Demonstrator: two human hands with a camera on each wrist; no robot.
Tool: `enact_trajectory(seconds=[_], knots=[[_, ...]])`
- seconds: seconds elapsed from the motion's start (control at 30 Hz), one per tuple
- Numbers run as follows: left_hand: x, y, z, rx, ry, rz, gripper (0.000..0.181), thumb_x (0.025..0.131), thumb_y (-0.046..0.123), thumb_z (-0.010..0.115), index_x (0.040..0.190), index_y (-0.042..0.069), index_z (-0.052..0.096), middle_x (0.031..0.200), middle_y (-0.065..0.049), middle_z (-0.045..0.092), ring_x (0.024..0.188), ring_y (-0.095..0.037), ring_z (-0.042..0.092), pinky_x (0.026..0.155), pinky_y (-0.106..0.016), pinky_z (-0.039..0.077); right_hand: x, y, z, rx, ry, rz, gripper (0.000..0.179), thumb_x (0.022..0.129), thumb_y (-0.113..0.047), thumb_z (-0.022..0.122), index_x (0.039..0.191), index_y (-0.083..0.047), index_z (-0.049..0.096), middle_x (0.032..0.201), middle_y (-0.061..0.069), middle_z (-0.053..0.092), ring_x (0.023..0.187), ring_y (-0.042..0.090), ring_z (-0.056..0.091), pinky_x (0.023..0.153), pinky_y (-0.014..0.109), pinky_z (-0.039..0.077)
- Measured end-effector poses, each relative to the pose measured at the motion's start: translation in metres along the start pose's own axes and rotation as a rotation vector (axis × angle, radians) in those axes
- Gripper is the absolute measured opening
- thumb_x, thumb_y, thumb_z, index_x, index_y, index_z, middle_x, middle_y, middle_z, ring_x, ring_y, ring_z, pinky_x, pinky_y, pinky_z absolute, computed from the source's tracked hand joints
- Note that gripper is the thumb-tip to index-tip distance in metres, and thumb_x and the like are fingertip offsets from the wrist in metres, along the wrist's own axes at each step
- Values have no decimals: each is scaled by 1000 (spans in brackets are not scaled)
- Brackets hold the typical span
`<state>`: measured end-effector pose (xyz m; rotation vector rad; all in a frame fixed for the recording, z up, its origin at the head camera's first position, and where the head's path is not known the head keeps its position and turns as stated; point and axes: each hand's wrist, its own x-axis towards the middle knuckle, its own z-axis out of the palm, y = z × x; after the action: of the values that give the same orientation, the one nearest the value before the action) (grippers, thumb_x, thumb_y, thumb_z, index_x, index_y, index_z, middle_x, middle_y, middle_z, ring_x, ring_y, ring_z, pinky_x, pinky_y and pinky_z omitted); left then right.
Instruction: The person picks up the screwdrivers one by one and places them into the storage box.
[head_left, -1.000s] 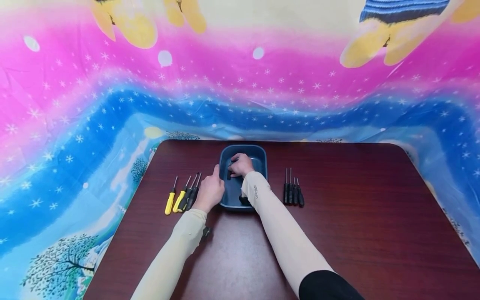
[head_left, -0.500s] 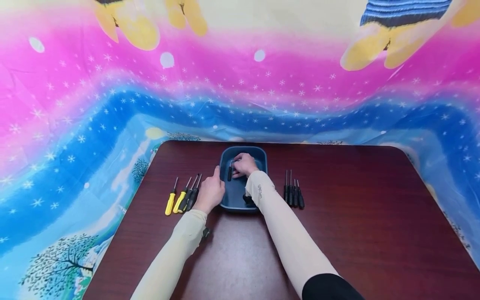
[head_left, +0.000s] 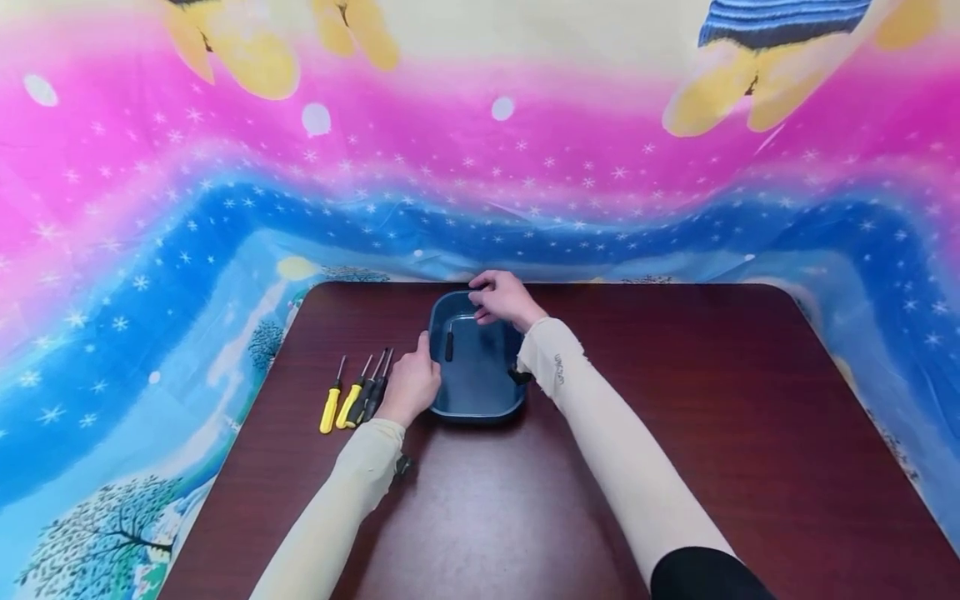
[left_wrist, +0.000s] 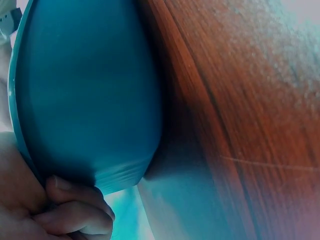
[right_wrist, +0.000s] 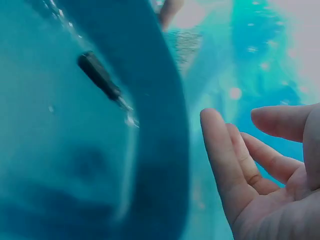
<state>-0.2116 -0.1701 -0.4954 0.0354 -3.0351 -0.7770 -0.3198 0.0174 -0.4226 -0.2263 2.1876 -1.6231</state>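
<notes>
A deep blue rectangular tray point(head_left: 480, 392) stands near the far side of the table. My left hand point(head_left: 411, 383) holds its left side; in the left wrist view, the fingers point(left_wrist: 80, 212) are curled against the outer wall just under the rim. Inside the tray, along its left wall, lies a small screwdriver point(head_left: 449, 343) with a black handle; the right wrist view shows this handle point(right_wrist: 98, 75) and part of the metal shaft. Over the tray's far right corner is my right hand point(head_left: 510, 298), its fingers apart and nothing between them.
Left of the tray lie two yellow screwdrivers point(head_left: 330, 408) and two black screwdrivers point(head_left: 367, 398), side by side. My right sleeve point(head_left: 600, 417) crosses the table's right half. A printed cloth point(head_left: 480, 167) hangs behind the table's far edge.
My right hand has let go of the small screwdriver, which stays in the tray, and has moved up and right. Its arm now hides the black screwdrivers on the right. My left hand stays put.
</notes>
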Motion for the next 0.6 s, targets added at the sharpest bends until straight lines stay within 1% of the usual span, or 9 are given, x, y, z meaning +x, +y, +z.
enact_trajectory(seconds=[0.1, 0.2, 0.27, 0.33, 0.43, 0.5, 0.6], knots=[[0, 1, -1, 0, 1, 0, 61, 104, 14, 52, 159, -3, 31, 63, -7, 57, 55, -22, 56, 57, -37, 46, -12, -2, -18, -10, 9, -26, 36, 105, -15, 60, 139, -5, 59, 121, 19, 67, 87, 28, 73, 83, 43, 62], [-1, 0, -1, 7, 12, 3, 60, 104, 14, 52, 158, -3, 32, 63, -7, 57, 55, -23, 56, 58, -38, 46, -25, -1, -33, -36, 14, -39, 36, 105, -15, 60, 140, -6, 59, 121, 18, 67, 96, 36, 73, 86, 45, 61], [-1, 0, -1, 10, 18, 7, 60, 104, 13, 51, 158, -4, 32, 64, -7, 57, 56, -23, 57, 58, -38, 47, -34, 3, -43, -74, 23, -43, 37, 105, -16, 60, 140, -6, 59, 120, 20, 67, 101, 39, 72, 87, 46, 61], [-1, -1, -1, 7, 15, 10, 60, 104, 14, 51, 158, -4, 32, 64, -7, 57, 56, -22, 56, 57, -37, 46, -43, 8, -53, -128, 34, -40, 37, 105, -17, 59, 141, -6, 59, 121, 22, 67, 102, 40, 72, 85, 44, 61], [0, -1, -1, -6, 5, 11, 61, 105, 14, 51, 159, -3, 30, 63, -7, 56, 54, -22, 55, 54, -36, 43, -55, 20, -67, -212, 64, -31, 37, 105, -19, 60, 140, -7, 60, 117, 23, 69, 97, 36, 74, 82, 41, 62], [0, 0, 0, -13, -4, 8, 61, 105, 15, 51, 160, -3, 28, 63, -7, 56, 53, -21, 54, 53, -34, 42, -63, 30, -76, -269, 90, -29, 35, 105, -19, 61, 138, -7, 61, 114, 23, 70, 92, 34, 75, 82, 43, 62], [0, 0, 1, -17, -13, -1, 61, 106, 16, 50, 160, -2, 28, 64, -6, 56, 53, -21, 55, 54, -33, 42, -76, 47, -87, -406, 134, -40, 33, 104, -20, 62, 135, -8, 63, 109, 19, 72, 89, 30, 74, 83, 45, 60]])
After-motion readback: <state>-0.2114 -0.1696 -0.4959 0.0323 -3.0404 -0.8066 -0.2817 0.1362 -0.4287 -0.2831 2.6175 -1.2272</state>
